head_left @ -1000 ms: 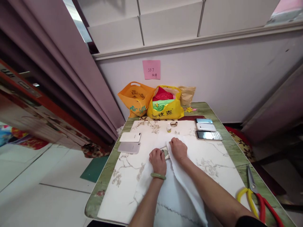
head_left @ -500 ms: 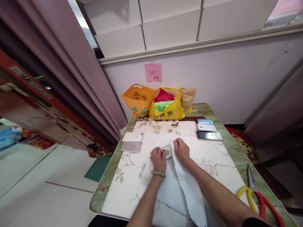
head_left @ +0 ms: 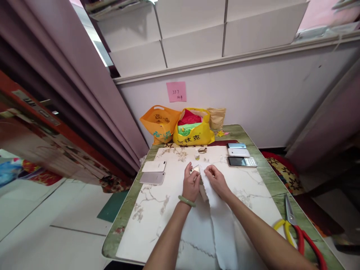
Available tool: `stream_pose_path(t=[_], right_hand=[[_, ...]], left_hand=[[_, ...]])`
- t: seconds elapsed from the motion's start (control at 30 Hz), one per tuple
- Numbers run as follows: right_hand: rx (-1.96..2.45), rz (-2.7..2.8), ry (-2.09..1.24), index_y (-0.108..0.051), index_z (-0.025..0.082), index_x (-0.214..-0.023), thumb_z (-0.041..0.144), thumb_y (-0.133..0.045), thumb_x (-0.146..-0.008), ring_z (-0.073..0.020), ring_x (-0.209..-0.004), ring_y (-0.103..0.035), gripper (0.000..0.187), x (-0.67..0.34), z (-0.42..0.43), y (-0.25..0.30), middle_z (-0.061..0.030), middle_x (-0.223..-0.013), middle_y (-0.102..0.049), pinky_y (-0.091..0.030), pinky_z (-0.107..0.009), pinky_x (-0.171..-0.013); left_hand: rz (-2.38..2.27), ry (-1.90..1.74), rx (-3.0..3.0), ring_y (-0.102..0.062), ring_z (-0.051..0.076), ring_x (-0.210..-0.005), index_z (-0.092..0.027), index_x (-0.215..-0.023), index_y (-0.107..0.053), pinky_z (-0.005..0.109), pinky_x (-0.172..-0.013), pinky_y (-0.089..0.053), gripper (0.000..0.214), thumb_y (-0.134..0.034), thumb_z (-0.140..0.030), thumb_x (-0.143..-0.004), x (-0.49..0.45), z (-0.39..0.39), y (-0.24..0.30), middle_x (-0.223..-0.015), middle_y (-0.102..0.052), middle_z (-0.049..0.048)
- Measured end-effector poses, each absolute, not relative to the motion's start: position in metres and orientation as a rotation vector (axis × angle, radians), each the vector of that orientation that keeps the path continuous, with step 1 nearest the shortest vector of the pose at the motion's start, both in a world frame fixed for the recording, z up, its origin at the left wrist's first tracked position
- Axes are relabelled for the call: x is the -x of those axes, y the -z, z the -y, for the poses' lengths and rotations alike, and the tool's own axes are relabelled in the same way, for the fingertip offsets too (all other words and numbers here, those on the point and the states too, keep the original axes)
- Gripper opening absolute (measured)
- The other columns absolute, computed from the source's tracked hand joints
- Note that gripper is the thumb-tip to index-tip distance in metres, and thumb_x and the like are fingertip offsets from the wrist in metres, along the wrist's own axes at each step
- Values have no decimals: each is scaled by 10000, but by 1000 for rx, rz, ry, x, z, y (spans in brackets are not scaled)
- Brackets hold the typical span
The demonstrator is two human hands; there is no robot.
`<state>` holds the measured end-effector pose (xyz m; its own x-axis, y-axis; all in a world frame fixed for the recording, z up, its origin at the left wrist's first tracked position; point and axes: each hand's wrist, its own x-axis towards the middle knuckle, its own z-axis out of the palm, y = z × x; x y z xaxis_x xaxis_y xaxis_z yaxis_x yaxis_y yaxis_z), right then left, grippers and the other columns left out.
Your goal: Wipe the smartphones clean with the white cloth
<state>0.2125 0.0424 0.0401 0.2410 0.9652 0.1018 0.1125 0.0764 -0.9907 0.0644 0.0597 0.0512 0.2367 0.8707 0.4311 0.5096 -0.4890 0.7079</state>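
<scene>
My left hand (head_left: 191, 184), with a green bangle at its wrist, grips a pale phone (head_left: 203, 192) that stands tilted above the cloth. Its fingers and thumb cover part of the phone's upper end. A white cloth (head_left: 224, 232) with a scalloped edge hangs from my right hand (head_left: 217, 181), pinched between thumb and fingers just right of the phone. The cloth's folds spread under both forearms towards the near table edge.
Two phones (head_left: 152, 178) lie at left and several more (head_left: 242, 161) at right. Large scissors (head_left: 291, 221) with red and yellow handles rest on the right edge. An orange bag (head_left: 159, 122), a yellow bag (head_left: 194, 137), a small bottle (head_left: 197, 155) and glasses (head_left: 202, 150) are at the back.
The phone, which lay flatter on the cloth, is now lifted and tilted in my left hand. My right hand still pinches the cloth. The whole view has shifted slightly.
</scene>
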Motion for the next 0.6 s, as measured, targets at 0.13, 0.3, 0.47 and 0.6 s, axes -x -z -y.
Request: stream_pose_path(t=[0.13, 0.3, 0.47, 0.6], right_hand=[[1498, 1152, -886, -558, 206, -764, 533, -488, -862, -149, -594, -466, 348, -208, -36, -35, 39, -606, -525, -361, -257, -590], [1430, 1115, -890, -467, 218, -649, 559, -444, -878, -145, -611, -421, 411, -210, -33, -28, 45, -601, -461, -354, -253, -590], [1386, 1072, -887, -435, 230, -668, 572, -420, -887, -151, -624, -423, 407, -204, -26, -32, 46, -608, -446, -370, -254, -599], [1386, 1109, -913, -466, 221, -678, 578, -422, -887, -155, -636, -436, 416, -206, -28, -37, 37, -619, -469, -373, -256, -603]], left_hand=[[-1169, -1151, -2078, -383, 265, -1348, -180, -804, -637, 420, -1076, -365, 146, -527, -249, -873, -72, -57, -57, -1470, -368, 123], [-1390, -1372, -1461, -586, 238, -1096, -190, -1089, -582, 367, -856, -506, 360, -573, -448, -837, -77, -47, -54, -1235, -568, 142], [-1455, -1076, -1297, -581, 184, -694, -184, -766, -571, 317, -671, -469, 418, -425, -559, -879, -87, -37, -53, -701, -608, 30], [-1447, -1077, -1345, -569, 191, -717, -177, -764, -582, 312, -698, -443, 380, -431, -503, -889, -91, -29, -62, -720, -624, 39]])
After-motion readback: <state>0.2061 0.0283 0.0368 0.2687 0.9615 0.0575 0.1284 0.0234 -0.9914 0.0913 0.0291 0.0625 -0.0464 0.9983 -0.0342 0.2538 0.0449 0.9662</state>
